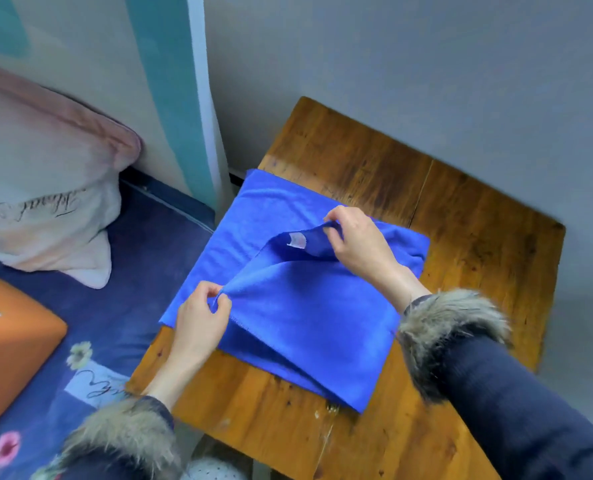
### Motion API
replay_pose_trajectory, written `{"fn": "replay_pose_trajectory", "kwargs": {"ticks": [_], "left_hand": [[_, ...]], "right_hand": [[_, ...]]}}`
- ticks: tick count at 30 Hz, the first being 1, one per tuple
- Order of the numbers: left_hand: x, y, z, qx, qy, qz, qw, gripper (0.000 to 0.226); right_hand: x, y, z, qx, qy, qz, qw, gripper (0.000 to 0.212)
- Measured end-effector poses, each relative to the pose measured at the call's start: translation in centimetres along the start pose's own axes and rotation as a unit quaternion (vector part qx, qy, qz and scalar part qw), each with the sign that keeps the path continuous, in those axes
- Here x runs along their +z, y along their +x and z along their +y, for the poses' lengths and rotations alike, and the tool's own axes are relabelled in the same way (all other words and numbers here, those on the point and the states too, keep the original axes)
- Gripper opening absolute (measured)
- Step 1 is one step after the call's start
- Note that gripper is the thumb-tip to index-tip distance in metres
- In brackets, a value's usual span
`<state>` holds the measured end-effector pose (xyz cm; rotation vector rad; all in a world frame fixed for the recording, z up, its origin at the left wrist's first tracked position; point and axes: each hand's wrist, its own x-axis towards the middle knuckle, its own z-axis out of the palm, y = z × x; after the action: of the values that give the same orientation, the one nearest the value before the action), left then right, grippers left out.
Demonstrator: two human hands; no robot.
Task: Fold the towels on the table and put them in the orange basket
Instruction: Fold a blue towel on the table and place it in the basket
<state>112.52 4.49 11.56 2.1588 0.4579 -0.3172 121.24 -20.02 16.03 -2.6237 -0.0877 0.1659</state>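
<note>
1. Head view, between the two pinches: blue towel [298, 306], lying on wooden table [374, 174], upper layer lifted along one edge.
2. Left hand [200, 318]: pinches near corner. Right hand [355, 242]: pinches far corner beside white label [297, 240].
3. Advice: keep edge taut, match corners.
4. Left of left-hand pinch: orange basket [11, 341], well apart.

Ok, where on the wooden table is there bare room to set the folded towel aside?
Bare wood lies behind the blue towel, between it and the grey wall, and along the wooden table's right edge. A strip is free at the near edge. The middle is crowded by the towel, left hand and right hand.
</note>
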Motion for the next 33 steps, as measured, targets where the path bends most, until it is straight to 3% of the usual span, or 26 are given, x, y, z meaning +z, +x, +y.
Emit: {"fn": "replay_pose_trajectory", "kwargs": {"ticks": [3,7,12,19,22,26,31,33], "left_hand": [[1.1,0.6,-3.3,0.01,0.061,-0.054,0.997,0.016],[2.4,1.0,-4.8,0.012,0.09,-0.097,0.991,0.009],[2.6,2.3,-4.6,0.064,0.145,-0.108,0.982,0.012],[2.8,5.2,-2.7,0.109,0.13,-0.129,0.977,0.011],[3.7,6.4,-1.3,0.151,0.154,-0.167,0.962,0.011],[5.6,7.4,1.3,0.224,0.227,-0.239,0.917,0.008],[8.6,6.5,4.1,0.309,0.271,-0.271,0.87,0.004],[9.2,6.2,4.5,0.313,0.25,-0.255,0.88,0.008]], "right_hand": [[3.4,1.9,1.2,0.018,-0.083,-0.11,0.99,0.01],[6.2,3.1,3.3,0.064,-0.095,-0.172,0.978,0.031],[7.6,2.0,4.4,0.099,-0.081,-0.143,0.981,0.02],[6.5,-2.5,6.1,0.199,-0.119,-0.119,0.965,0.029],[5.5,-6.4,6.9,0.283,-0.121,-0.121,0.944,0.03],[4.2,-11.6,7.6,0.411,-0.093,-0.183,0.888,0.03],[3.2,-17.9,8.7,0.459,-0.022,-0.271,0.846,0.031],[2.5,-19.0,9.4,0.469,0.021,-0.267,0.842,0.03]]}}
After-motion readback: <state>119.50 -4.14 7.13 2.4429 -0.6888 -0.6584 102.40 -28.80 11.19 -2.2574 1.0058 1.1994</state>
